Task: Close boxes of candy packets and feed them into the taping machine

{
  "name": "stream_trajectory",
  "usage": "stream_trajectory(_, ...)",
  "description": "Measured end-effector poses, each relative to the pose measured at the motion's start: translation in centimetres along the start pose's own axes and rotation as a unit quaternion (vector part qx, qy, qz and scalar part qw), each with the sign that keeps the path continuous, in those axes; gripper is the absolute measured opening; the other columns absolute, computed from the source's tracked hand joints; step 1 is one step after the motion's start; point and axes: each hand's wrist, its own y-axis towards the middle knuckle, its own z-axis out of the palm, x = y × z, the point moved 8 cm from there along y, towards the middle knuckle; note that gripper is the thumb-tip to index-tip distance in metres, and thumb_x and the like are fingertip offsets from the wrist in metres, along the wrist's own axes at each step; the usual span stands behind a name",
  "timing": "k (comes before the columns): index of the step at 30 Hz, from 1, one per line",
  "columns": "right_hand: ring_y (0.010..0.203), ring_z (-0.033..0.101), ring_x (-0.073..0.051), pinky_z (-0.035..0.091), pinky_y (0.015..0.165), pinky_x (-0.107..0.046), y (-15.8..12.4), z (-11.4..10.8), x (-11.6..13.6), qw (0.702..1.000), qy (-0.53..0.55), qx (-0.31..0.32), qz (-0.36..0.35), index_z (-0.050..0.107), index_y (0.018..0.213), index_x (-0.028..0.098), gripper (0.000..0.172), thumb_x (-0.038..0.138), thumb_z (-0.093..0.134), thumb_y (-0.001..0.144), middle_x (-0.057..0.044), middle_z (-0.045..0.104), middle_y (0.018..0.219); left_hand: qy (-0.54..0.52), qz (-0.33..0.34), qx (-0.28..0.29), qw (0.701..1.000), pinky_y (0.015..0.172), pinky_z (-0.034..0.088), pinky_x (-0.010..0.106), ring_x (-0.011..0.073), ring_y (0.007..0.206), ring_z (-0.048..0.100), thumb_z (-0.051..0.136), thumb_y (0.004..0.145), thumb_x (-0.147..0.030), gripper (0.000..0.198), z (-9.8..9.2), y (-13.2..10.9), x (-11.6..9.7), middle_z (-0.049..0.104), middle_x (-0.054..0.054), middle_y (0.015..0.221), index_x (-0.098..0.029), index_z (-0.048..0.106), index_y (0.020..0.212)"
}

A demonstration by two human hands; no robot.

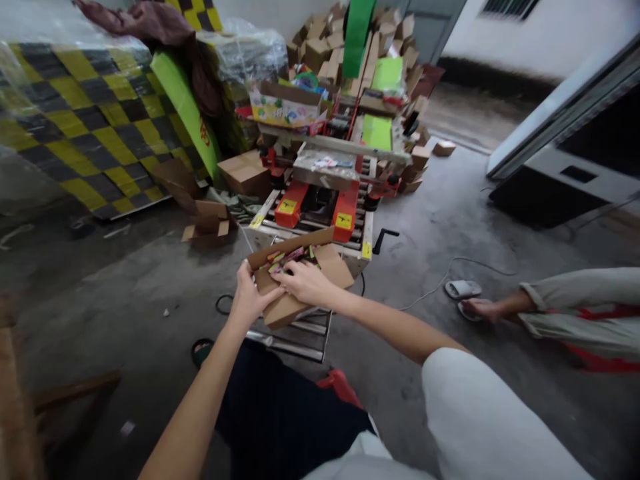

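An open cardboard box (pixel 334 265) rests, slightly turned, on the roller conveyor (pixel 305 341) in front of me, its flaps folded outward. Small colourful packets (pixel 300 253) in pink, green and orange lie inside it. My left hand (pixel 250 295) is closed around the box's left side, with the thumb over the near edge. Reaching in from the right, my right hand (pixel 304 281) has its bent fingers on the packets. Its fingertips are partly hidden among them.
Beyond the box stands a carton-sealing machine (pixel 345 207) with a crank handle (pixel 385 240). A printed carton (pixel 285 110) sits on it. Many cardboard boxes (pixel 320 50) are piled behind. Left are a wrapped yellow-black stack (pixel 100 127) and an open box (pixel 210 223). A seated person's legs (pixel 575 300) and a cable are right.
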Motion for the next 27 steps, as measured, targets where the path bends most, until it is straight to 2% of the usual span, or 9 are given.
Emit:
stream_trajectory(3,0.111,0.057,-0.024,0.044,0.1,-0.039,0.1,-0.1,-1.1,0.997,-0.003,-0.016,0.082,0.069,0.127,0.019,0.035,0.035,0.047,0.105,-0.013,0.063,0.119,0.015,-0.009,-0.005,1.0,0.109,0.047,0.056,0.0375,0.13,0.052,0.08,0.069,-0.062,0.1,0.0,0.0,1.3,0.047,0.017,0.136,-0.016,0.031,0.143)
stream_trajectory(6,0.111,0.058,-0.027,0.046,0.096,-0.041,0.7,0.4,-2.3,0.989,-0.007,-0.005,0.144,0.077,0.11,0.016,0.041,0.042,0.045,0.105,-0.015,0.064,0.113,0.019,-0.006,-0.022,1.0,0.104,0.05,0.06,0.0389,0.123,0.056,0.082,0.062,-0.065,0.105,0.0,0.6,2.5,0.051,0.018,0.131,-0.015,0.035,0.141)
stream_trajectory(9,0.107,0.059,-0.026,0.048,0.093,-0.04,1.4,0.8,-3.1,0.989,-0.003,0.005,0.149,0.079,0.105,0.017,0.041,0.041,0.045,0.104,-0.015,0.065,0.11,-0.011,0.017,-0.035,0.999,0.102,0.052,0.06,0.0378,0.119,0.058,0.083,0.06,-0.064,0.101,0.0,1.2,2.4,0.053,0.017,0.128,-0.015,0.04,0.137)
stream_trajectory(12,0.107,0.058,-0.025,0.048,0.093,-0.039,1.1,0.5,-3.3,0.99,0.012,-0.048,0.133,0.08,0.099,0.018,0.037,0.038,0.049,0.103,-0.013,0.064,0.11,-0.046,0.021,-0.04,0.998,0.101,0.053,0.059,0.0363,0.118,0.06,0.081,0.065,-0.062,0.091,0.2,1.4,2.5,0.055,0.017,0.126,-0.015,0.042,0.133)
stream_trajectory(15,0.113,0.055,-0.025,0.046,0.099,-0.039,0.1,-0.4,-3.2,0.981,0.038,-0.151,0.118,0.077,0.11,0.022,0.025,0.035,0.06,0.098,-0.012,0.061,0.119,-0.074,0.012,-0.043,0.996,0.103,0.052,0.06,0.0369,0.119,0.06,0.079,0.068,-0.063,0.09,0.8,1.3,3.1,0.055,0.017,0.128,-0.016,0.04,0.135)
stream_trajectory(18,0.128,0.048,-0.027,0.038,0.112,-0.046,-0.3,-1.1,-3.1,0.969,0.036,-0.214,0.116,0.061,0.139,0.027,0.046,0.034,0.066,0.093,-0.012,0.055,0.137,-0.085,0.005,-0.052,0.995,0.106,0.049,0.062,0.0392,0.123,0.058,0.078,0.067,-0.065,0.094,1.1,1.4,3.9,0.053,0.019,0.134,-0.017,0.038,0.138)
stream_trajectory(20,0.126,0.05,-0.027,0.034,0.116,-0.051,0.4,-0.7,-3.3,0.975,0.029,-0.183,0.124,0.056,0.143,0.027,0.048,0.035,0.062,0.096,-0.01,0.058,0.134,-0.088,0.002,-0.06,0.994,0.106,0.049,0.062,0.0402,0.124,0.058,0.078,0.065,-0.067,0.098,1.1,1.6,4.1,0.053,0.02,0.136,-0.017,0.037,0.14)
stream_trajectory(24,0.115,0.059,-0.024,0.031,0.117,-0.055,2.0,0.8,-3.7,0.99,0.018,-0.071,0.124,0.071,0.119,0.024,0.029,0.031,0.048,0.102,-0.008,0.069,0.117,-0.081,-0.011,-0.074,0.994,0.107,0.049,0.062,0.0423,0.126,0.058,0.077,0.059,-0.071,0.109,0.9,1.9,4.3,0.051,0.022,0.14,-0.016,0.034,0.144)
stream_trajectory(27,0.116,0.059,-0.023,0.033,0.117,-0.051,1.8,0.8,-3.9,0.99,0.014,-0.08,0.118,0.073,0.114,0.023,0.028,0.032,0.05,0.101,-0.008,0.069,0.118,-0.069,-0.013,-0.095,0.993,0.106,0.049,0.062,0.0431,0.125,0.059,0.077,0.057,-0.072,0.11,0.8,1.7,4.3,0.053,0.022,0.138,-0.015,0.036,0.142)
